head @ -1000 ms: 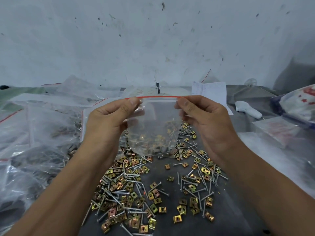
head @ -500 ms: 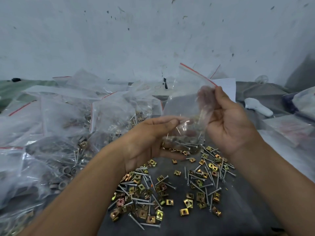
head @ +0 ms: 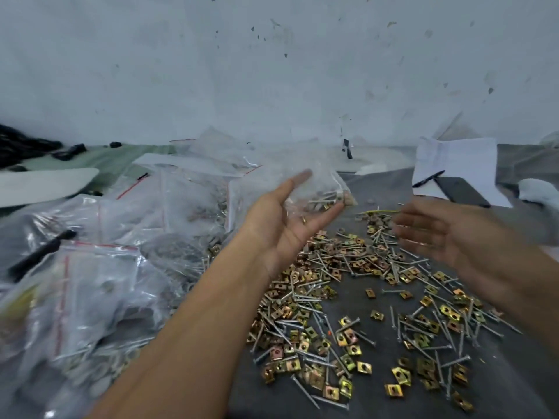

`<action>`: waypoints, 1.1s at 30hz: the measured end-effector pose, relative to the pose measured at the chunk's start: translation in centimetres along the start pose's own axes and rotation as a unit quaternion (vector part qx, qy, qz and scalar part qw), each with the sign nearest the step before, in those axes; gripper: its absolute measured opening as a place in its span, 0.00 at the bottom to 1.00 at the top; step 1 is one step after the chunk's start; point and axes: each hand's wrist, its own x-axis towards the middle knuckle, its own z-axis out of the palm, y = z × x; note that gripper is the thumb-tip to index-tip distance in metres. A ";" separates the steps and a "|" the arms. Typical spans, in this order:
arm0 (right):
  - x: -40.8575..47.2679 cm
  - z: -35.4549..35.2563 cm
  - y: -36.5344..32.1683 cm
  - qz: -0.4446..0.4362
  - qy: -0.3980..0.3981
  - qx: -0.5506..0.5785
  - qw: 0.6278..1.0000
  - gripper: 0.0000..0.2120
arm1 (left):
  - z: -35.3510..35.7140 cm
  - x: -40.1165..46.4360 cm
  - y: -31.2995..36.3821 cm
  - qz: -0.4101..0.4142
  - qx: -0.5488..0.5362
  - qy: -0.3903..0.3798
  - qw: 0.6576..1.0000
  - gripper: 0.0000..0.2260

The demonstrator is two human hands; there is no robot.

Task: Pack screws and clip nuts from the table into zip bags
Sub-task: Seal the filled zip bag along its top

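Loose silver screws and brass clip nuts (head: 357,300) are spread over the dark table (head: 499,385). A filled clear zip bag (head: 314,189) with screws and clip nuts in its bottom lies against the fingers of my left hand (head: 287,225), which is flat, palm up, fingers straight, over the far edge of the loose pile. My right hand (head: 447,237) is blurred, with fingers spread and nothing in it, just right of the bag and apart from it.
A heap of filled zip bags (head: 115,252) covers the left side of the table. At the back right lie a white paper (head: 456,164), a pen (head: 428,179) and a dark phone (head: 462,192). A wall stands close behind.
Both hands held the bag up by its top; then the right hand let go and the left hand carried it left and forward, now flat under it. The camera view turned left.
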 end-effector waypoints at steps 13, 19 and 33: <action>-0.5 2.1 0.3 -0.004 0.023 -0.108 0.994 0.10 | -1.9 0.0 4.3 -0.058 0.038 0.032 0.997 0.25; 1.1 -4.0 -0.4 -0.068 0.118 -0.487 0.863 0.07 | -0.7 -0.6 -0.2 -0.028 0.468 0.089 0.879 0.13; -1.8 -15.3 -0.4 0.100 0.163 -0.600 0.777 0.31 | -0.5 0.1 -2.3 0.079 0.554 0.065 0.826 0.13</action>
